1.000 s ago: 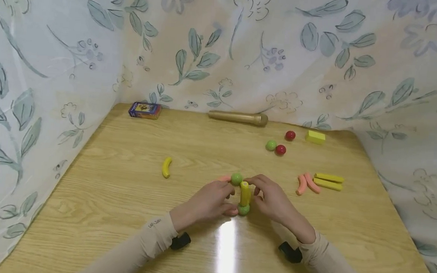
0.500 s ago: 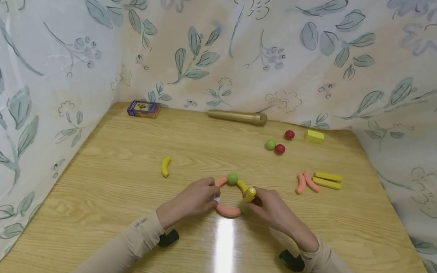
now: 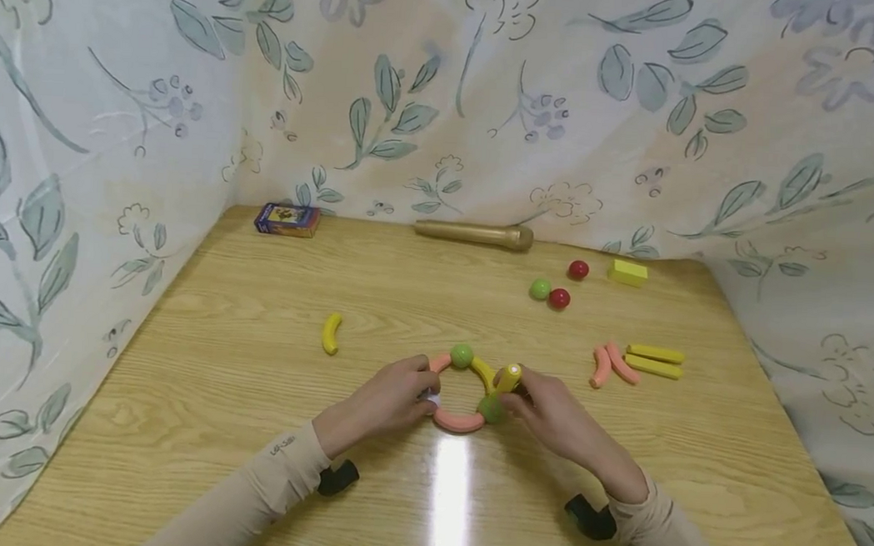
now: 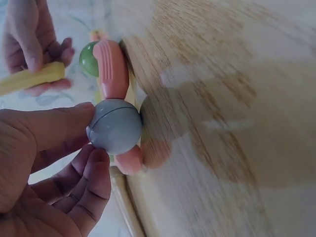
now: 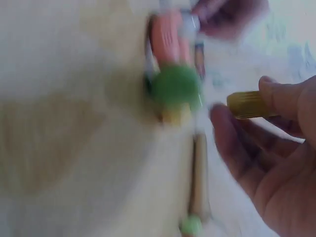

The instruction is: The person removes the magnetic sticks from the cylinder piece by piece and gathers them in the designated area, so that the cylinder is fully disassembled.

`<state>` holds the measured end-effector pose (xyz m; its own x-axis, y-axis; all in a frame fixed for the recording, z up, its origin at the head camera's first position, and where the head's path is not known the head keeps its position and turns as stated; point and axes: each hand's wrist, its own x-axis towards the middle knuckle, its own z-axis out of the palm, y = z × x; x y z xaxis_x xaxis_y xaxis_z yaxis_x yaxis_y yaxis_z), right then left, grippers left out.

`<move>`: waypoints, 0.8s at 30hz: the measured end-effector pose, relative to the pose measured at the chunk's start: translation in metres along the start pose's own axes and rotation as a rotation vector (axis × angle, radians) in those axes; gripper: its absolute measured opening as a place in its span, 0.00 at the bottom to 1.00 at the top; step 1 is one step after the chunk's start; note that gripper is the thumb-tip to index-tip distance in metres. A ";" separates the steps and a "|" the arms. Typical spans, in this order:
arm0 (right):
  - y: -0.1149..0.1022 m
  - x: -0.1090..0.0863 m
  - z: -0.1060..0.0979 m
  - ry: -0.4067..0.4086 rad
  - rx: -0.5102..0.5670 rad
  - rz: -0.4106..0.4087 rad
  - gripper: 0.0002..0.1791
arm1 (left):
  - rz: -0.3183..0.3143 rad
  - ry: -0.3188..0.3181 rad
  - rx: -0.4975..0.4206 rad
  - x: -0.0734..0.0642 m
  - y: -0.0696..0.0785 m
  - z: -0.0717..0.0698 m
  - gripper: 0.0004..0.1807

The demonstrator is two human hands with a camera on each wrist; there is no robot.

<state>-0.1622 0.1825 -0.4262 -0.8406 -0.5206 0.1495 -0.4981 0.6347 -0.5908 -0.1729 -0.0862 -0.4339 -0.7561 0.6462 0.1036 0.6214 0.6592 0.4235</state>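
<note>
A ring of curved pieces and balls lies on the table: pink curved sticks [image 3: 459,423], a yellow curved stick [image 3: 483,373], green balls [image 3: 462,356] and a grey ball [image 4: 116,127]. My left hand [image 3: 388,397] pinches the grey ball at the ring's left side, thumb and fingers against it. At the ring's right, my right hand [image 3: 558,414] holds a straight yellow stick [image 3: 508,380] near the green ball [image 3: 490,407]. In the right wrist view this yellow stick [image 5: 247,104] is apart from the blurred green ball [image 5: 175,88].
One yellow curved stick [image 3: 331,334] lies left. Pink curved sticks [image 3: 601,368] and straight yellow sticks [image 3: 654,367] lie right. Behind are red balls [image 3: 559,299], a green ball [image 3: 540,289], a yellow block [image 3: 628,274], a gold microphone-shaped object [image 3: 475,234] and a small box [image 3: 287,219].
My left hand has moved left from the front pink stick to the grey ball. The yellow stick stood upright on the green ball; my right hand now holds it, shifted slightly right.
</note>
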 end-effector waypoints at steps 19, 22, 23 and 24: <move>0.146 -0.070 -0.095 0.141 -0.753 0.127 0.10 | -0.021 -0.039 0.005 -0.003 -0.004 -0.004 0.07; 0.146 -0.066 -0.093 0.167 -0.752 0.133 0.11 | -0.017 -0.031 0.001 -0.004 -0.004 -0.003 0.08; 0.142 -0.065 -0.092 0.179 -0.751 0.135 0.12 | -0.019 -0.028 0.001 -0.004 -0.004 -0.002 0.08; 0.136 -0.062 -0.091 0.202 -0.750 0.125 0.13 | -0.018 -0.024 -0.002 -0.004 -0.004 -0.002 0.08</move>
<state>-0.1969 0.3534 -0.4441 -0.8866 -0.3514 0.3007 -0.3472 0.9352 0.0692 -0.1730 -0.0926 -0.4344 -0.7623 0.6429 0.0745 0.6071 0.6704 0.4267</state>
